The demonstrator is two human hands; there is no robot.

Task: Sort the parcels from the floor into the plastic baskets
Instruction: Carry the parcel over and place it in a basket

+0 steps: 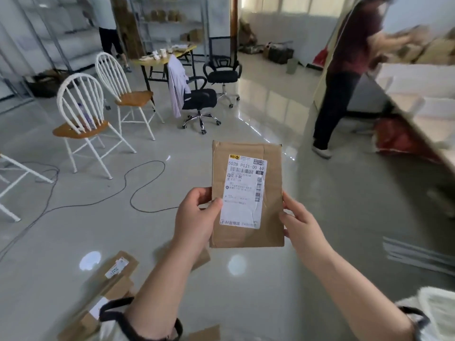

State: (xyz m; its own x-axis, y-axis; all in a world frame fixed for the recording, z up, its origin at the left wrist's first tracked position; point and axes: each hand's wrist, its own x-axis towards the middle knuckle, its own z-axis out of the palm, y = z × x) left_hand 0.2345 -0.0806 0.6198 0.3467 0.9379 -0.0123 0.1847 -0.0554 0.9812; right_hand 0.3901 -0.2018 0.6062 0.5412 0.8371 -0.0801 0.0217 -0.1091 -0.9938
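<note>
Head camera, centre of the frame: a person is holding a brown parcel upright in both hands, its label facing the lens, apparently to read where it belongs. The left hand is pinching the parcel's left edge, thumb pressing the front and fingers curling behind. The right hand is clasping the right edge, fingers tucked behind. More parcels are lying on the floor at lower left. No basket is plainly showing.
</note>
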